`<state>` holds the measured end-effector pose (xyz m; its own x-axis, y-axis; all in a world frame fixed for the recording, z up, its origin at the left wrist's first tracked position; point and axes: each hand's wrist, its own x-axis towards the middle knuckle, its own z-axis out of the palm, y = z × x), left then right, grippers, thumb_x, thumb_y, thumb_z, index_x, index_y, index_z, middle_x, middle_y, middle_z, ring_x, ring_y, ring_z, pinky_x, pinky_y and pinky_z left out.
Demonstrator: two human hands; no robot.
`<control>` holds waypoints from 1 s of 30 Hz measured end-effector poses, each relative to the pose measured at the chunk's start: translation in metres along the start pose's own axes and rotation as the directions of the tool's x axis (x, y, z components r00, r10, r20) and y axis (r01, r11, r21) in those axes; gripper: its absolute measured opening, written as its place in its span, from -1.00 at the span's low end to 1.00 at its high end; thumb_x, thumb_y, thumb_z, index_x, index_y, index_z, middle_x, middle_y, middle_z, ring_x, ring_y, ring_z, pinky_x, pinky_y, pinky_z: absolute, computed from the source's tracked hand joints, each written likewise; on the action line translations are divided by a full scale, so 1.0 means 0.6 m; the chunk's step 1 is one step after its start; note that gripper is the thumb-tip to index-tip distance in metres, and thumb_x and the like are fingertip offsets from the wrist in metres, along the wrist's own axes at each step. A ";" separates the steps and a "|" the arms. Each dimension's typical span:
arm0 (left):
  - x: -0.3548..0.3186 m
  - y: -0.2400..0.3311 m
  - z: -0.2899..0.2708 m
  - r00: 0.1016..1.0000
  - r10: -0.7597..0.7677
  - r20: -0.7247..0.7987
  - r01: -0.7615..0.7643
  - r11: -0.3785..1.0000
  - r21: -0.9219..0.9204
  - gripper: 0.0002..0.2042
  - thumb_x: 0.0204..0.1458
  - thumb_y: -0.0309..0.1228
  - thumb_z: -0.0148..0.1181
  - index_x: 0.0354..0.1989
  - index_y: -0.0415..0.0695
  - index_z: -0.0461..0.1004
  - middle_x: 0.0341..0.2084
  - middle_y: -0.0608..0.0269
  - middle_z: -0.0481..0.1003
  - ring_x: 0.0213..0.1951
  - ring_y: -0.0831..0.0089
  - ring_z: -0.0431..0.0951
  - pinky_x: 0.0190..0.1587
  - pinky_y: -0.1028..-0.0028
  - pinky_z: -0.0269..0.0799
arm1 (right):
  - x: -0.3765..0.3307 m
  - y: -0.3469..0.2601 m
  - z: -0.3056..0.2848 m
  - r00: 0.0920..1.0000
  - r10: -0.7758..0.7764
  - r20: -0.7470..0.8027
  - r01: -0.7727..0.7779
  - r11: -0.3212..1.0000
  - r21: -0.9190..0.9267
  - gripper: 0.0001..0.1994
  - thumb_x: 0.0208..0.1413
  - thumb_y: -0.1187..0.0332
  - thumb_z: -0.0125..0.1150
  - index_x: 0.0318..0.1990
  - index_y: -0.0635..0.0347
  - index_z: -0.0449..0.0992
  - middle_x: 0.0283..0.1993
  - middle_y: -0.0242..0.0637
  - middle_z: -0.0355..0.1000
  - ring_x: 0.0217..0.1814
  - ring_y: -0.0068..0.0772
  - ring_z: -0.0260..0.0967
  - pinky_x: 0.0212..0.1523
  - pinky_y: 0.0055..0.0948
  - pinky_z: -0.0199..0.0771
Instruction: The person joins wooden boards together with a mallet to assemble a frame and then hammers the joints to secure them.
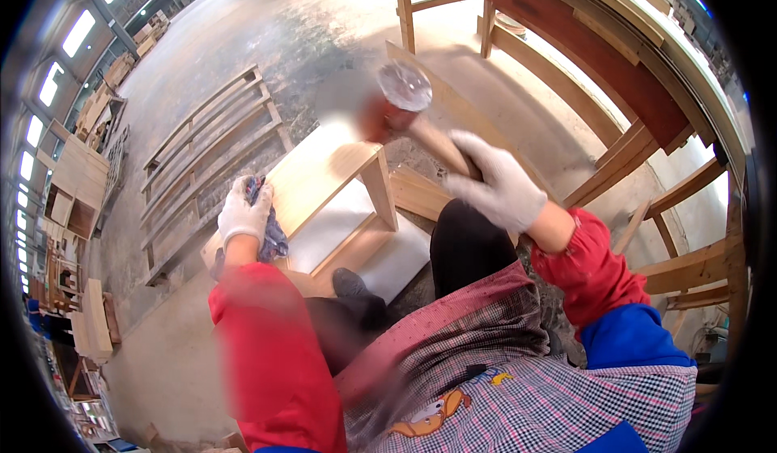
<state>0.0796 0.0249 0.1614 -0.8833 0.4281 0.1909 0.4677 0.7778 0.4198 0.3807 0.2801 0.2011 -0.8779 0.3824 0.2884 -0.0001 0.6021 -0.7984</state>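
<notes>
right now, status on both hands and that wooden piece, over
Left hand gloved, gripping a dark blue rag. Right hand gripping a wooden-handled mallet, raised over the pale wooden stool frame. Nothing between.

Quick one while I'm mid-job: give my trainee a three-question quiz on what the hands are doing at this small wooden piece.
1. True or false: the left hand, in a white glove, grips a bluish rag at the edge of the small wooden stool.
2. What does the right hand hold? A) a wooden-handled tool, blurred at its head; B) a saw; C) nothing.
3. Fill in: the stool sits on a ____ board on the concrete floor.

Key: 1 true; 2 A; 3 white.
</notes>
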 end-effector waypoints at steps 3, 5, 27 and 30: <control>0.001 -0.008 -0.001 1.000 0.010 -0.007 -0.010 1.000 -0.001 -0.48 -0.03 0.02 0.16 0.04 -0.05 0.43 -0.08 -0.02 0.51 -0.01 0.03 0.49 0.05 0.24 0.34 | 0.063 0.008 0.011 0.974 -0.207 -0.095 0.182 0.959 -0.218 -0.52 0.04 0.34 0.19 0.14 0.20 0.30 -0.10 0.07 0.43 -0.07 0.12 0.40 -0.08 -0.19 0.42; -0.004 -0.007 -0.010 1.000 -0.003 -0.025 0.002 1.000 -0.010 -0.48 -0.03 0.00 0.16 0.03 -0.07 0.43 -0.09 -0.04 0.51 -0.01 0.03 0.49 0.05 0.24 0.34 | 0.089 0.019 0.033 0.963 -0.259 -0.074 0.223 0.921 -0.320 -0.52 0.04 0.34 0.18 0.15 0.17 0.31 -0.07 0.05 0.43 -0.05 0.13 0.39 -0.07 -0.16 0.42; -0.005 -0.007 -0.003 0.999 0.001 -0.039 -0.002 1.000 -0.018 -0.52 -0.01 -0.02 0.16 0.01 -0.06 0.43 -0.10 -0.01 0.51 -0.02 0.04 0.49 0.03 0.25 0.36 | 0.117 0.071 0.072 0.992 -0.121 -0.033 0.107 0.952 -0.285 -0.53 0.05 0.28 0.17 0.15 0.11 0.32 -0.11 0.03 0.45 -0.04 0.13 0.38 -0.08 -0.14 0.42; -0.001 -0.003 -0.003 1.000 -0.014 -0.012 0.014 1.000 -0.025 -0.51 0.00 -0.02 0.15 0.03 -0.06 0.42 -0.07 -0.02 0.50 0.01 0.05 0.48 0.05 0.25 0.34 | 0.115 0.065 0.068 0.987 -0.145 -0.074 0.120 0.955 -0.270 -0.51 0.06 0.25 0.20 0.15 0.18 0.32 -0.07 0.08 0.43 -0.01 0.13 0.39 -0.04 -0.20 0.40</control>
<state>0.0795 0.0224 0.1619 -0.8903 0.4114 0.1952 0.4542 0.7722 0.4442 0.3007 0.3016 0.1683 -0.8309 0.3419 0.4390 0.0238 0.8101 -0.5858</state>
